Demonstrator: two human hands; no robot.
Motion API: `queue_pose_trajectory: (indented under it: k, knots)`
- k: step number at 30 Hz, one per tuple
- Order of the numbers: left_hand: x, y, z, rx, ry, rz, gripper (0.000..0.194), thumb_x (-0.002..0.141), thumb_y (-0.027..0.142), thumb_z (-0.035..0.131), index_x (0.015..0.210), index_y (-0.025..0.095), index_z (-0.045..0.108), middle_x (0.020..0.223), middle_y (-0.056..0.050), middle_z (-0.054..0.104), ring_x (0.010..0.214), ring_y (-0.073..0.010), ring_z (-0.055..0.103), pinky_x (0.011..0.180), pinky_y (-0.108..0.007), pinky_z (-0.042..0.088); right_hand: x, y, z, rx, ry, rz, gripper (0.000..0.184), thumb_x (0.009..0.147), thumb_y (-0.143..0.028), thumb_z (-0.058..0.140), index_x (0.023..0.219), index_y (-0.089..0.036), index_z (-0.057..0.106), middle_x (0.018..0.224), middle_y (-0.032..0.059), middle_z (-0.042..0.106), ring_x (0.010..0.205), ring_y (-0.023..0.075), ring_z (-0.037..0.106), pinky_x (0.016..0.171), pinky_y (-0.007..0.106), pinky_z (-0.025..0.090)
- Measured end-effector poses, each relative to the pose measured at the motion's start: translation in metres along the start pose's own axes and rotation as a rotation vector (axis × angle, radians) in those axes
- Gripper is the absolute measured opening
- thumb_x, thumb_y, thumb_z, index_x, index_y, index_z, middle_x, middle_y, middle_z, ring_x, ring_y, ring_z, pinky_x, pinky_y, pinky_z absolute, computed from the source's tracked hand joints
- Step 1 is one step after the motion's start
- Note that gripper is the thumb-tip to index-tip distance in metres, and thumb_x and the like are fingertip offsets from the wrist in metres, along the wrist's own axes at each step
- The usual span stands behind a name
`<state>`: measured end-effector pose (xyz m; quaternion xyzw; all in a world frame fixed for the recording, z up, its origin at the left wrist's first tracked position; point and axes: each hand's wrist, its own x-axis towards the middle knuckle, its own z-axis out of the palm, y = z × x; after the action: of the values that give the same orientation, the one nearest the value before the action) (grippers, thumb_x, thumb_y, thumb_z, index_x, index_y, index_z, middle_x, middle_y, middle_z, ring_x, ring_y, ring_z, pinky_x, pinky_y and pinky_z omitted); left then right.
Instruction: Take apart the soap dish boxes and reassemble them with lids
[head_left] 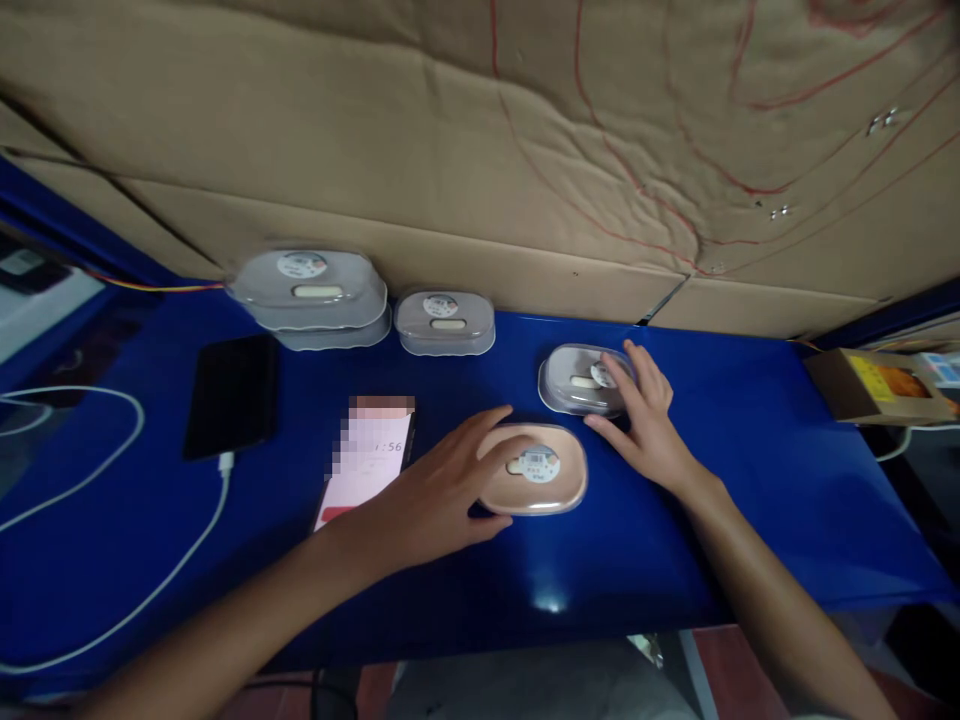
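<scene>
A peach-coloured oval plastic case (564, 492) with a round white barcode label lies on the blue table. My left hand (442, 490) is over its left end, fingers spread, thumb by the near edge and a fingertip over the lid by the label. Just behind it, to the right, sits a clear greyish oval case (566, 375) with a similar label. My right hand (645, 415) is at that case's right end, fingers apart, one fingertip over the label and the thumb near the front edge. Whether either hand presses on its case is hard to tell.
Along the cardboard wall (300, 120) stand another clear case (471, 327) and a larger stacked pair (330, 300). A lit phone (371, 455) lies left of my left hand. Farther left are a black device (231, 395) and its white cable (184, 560). A cardboard box (847, 385) is far right.
</scene>
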<state>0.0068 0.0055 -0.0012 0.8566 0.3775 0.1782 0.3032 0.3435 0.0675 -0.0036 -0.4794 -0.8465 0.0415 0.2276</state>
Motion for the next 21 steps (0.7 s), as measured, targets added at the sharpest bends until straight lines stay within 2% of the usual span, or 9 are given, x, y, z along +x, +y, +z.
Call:
queue_pose_trajectory:
  k: [2,5,8,11,14,16,21]
  knots:
    - [-0.001,-0.004,0.001,-0.078,0.008,-0.044,0.094,0.088,0.014,0.082,0.167,0.034,0.036,0.171,-0.015,0.045,0.158,-0.0381,0.048,0.127,-0.058,0.046,-0.003,-0.021,-0.014,0.080,-0.029,-0.106,0.080,0.109,-0.061,0.057,0.177,-0.038,0.022,0.183,0.0154,0.029,0.169,0.0459,0.026,0.131,0.074,0.029]
    - [0.000,-0.004,-0.003,-0.173,0.036,-0.033,0.090,0.089,0.023,0.084,0.166,0.036,0.039,0.166,-0.013,0.052,0.155,-0.0382,0.051,0.126,-0.058,0.046,-0.003,-0.052,-0.025,0.234,-0.249,-0.313,0.095,0.099,-0.075,0.066,0.175,-0.029,0.032,0.172,0.0182,0.048,0.159,0.0397,0.047,0.128,0.061,0.044]
    - [0.001,-0.001,-0.008,-0.247,0.028,-0.037,0.089,0.091,0.039,0.086,0.167,0.037,0.038,0.166,-0.012,0.054,0.153,-0.0386,0.052,0.126,-0.059,0.045,-0.005,-0.066,-0.019,0.256,-0.316,-0.384,0.078,0.103,-0.062,0.069,0.167,-0.024,0.046,0.167,0.0189,0.055,0.158,0.0364,0.050,0.125,0.058,0.050]
    - [-0.001,-0.001,-0.007,-0.272,0.014,-0.082,0.096,0.089,0.046,0.089,0.168,0.035,0.036,0.166,-0.014,0.053,0.152,-0.0396,0.053,0.125,-0.060,0.046,-0.009,-0.059,-0.009,0.353,-0.318,-0.349,0.068,0.107,-0.056,0.066,0.165,-0.024,0.049,0.164,0.0187,0.058,0.156,0.0335,0.053,0.122,0.055,0.054]
    - [-0.006,-0.004,-0.002,-0.268,-0.016,-0.123,0.109,0.081,0.043,0.094,0.171,0.032,0.032,0.170,-0.017,0.048,0.154,-0.0426,0.049,0.126,-0.062,0.044,-0.011,-0.045,-0.006,0.509,-0.325,-0.260,0.068,0.109,-0.058,0.061,0.167,-0.025,0.048,0.162,0.0176,0.059,0.153,0.0305,0.057,0.121,0.050,0.056]
    - [-0.008,-0.005,-0.001,-0.266,-0.044,-0.152,0.115,0.080,0.040,0.095,0.173,0.033,0.029,0.172,-0.017,0.046,0.156,-0.0434,0.047,0.127,-0.063,0.043,-0.010,-0.039,-0.008,0.560,-0.304,-0.213,0.063,0.110,-0.055,0.061,0.165,-0.028,0.051,0.161,0.0156,0.060,0.152,0.0302,0.057,0.123,0.051,0.054]
    - [-0.013,-0.006,-0.018,-0.302,-0.194,-0.208,0.132,0.077,0.042,0.097,0.178,0.038,0.012,0.177,-0.016,0.040,0.157,-0.0441,0.046,0.126,-0.063,0.043,-0.006,-0.036,-0.006,0.501,-0.242,-0.182,0.059,0.110,-0.046,0.063,0.166,-0.034,0.048,0.158,0.0125,0.062,0.150,0.0318,0.057,0.126,0.058,0.049]
